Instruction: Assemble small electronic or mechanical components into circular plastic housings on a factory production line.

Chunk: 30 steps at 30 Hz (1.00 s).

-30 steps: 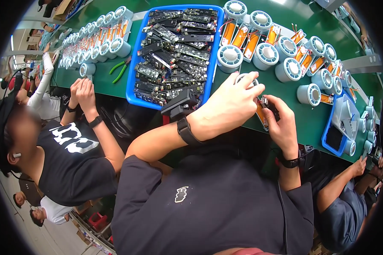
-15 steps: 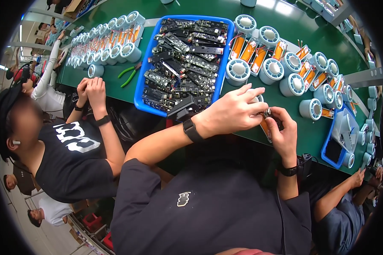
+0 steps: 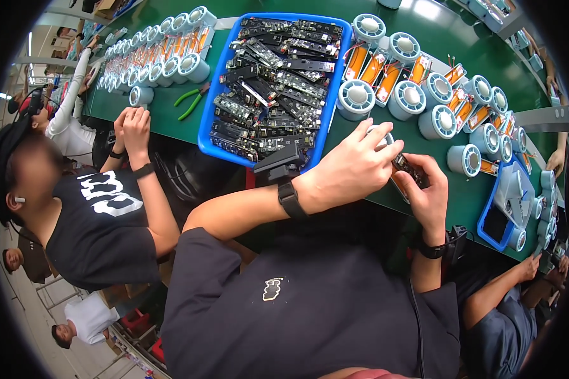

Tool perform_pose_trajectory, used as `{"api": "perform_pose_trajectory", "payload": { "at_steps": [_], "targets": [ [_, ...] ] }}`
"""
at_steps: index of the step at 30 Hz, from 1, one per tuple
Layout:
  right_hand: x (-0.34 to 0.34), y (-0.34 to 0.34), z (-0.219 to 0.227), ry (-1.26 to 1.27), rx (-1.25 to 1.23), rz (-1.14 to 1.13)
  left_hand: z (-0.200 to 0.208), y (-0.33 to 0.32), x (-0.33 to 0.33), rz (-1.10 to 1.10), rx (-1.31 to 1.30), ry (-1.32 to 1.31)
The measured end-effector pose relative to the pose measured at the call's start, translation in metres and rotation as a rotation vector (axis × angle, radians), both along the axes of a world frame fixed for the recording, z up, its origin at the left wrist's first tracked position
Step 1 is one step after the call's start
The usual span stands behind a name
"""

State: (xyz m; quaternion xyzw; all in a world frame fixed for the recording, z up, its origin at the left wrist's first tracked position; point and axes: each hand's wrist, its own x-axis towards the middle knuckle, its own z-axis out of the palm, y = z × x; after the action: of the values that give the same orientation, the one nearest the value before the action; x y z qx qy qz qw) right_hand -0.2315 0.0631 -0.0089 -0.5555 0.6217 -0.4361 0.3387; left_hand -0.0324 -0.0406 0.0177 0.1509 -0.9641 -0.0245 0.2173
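Observation:
Over the table's near edge, my left hand [image 3: 359, 165] has its fingers closed around a light-blue round-ended device [image 3: 383, 134]. My right hand [image 3: 428, 192] pinches a dark circuit board [image 3: 407, 168] at the device's lower part, thumb in front and fingers behind. An orange strip shows beside the board, partly under my fingers. Left of my hands stands a blue tray [image 3: 207, 140] heaped with similar circuit boards [image 3: 301, 95]. Beyond my hands lie several light-blue devices with round ends [image 3: 356, 98] and orange batteries [image 3: 387, 84].
Green-handled pliers [image 3: 189, 105] lie left of the tray. Rows of similar devices [image 3: 171, 66] stand at the far left. A smaller blue tray [image 3: 485, 222] sits on the right. A co-worker [image 3: 101, 221] sits at my left with clasped hands; another person's arms [image 3: 499, 294] show at right.
My fingers have shifted on the device, and more of the circuit board shows between my hands. The view has moved slightly; the co-worker's hands stay clasped.

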Motion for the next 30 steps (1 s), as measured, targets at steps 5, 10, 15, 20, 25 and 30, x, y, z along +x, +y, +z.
{"api": "perform_pose_trajectory", "payload": {
  "at_steps": [5, 10, 15, 20, 25, 30],
  "targets": [
    [0.006, 0.000, 0.013, 0.255, -0.092, -0.013, 0.000, 0.002, -0.002, 0.012, 0.015, 0.029],
    [0.014, -0.001, 0.015, 0.364, -0.130, -0.055, -0.015, -0.001, 0.005, -0.040, 0.065, 0.185],
    [0.026, 0.004, 0.028, 0.517, -0.062, 0.011, -0.015, -0.011, 0.013, -0.063, 0.043, 0.279],
    [0.023, -0.002, 0.029, 0.660, -0.130, 0.175, -0.016, 0.002, 0.007, 0.014, 0.060, 0.290],
    [-0.019, 0.011, 0.005, 0.304, -0.068, 0.260, -0.016, 0.003, 0.002, 0.044, -0.002, 0.219],
    [-0.027, 0.003, -0.002, -0.143, 0.320, 0.155, -0.016, -0.008, 0.003, -0.039, 0.028, 0.186]
  ]
}}
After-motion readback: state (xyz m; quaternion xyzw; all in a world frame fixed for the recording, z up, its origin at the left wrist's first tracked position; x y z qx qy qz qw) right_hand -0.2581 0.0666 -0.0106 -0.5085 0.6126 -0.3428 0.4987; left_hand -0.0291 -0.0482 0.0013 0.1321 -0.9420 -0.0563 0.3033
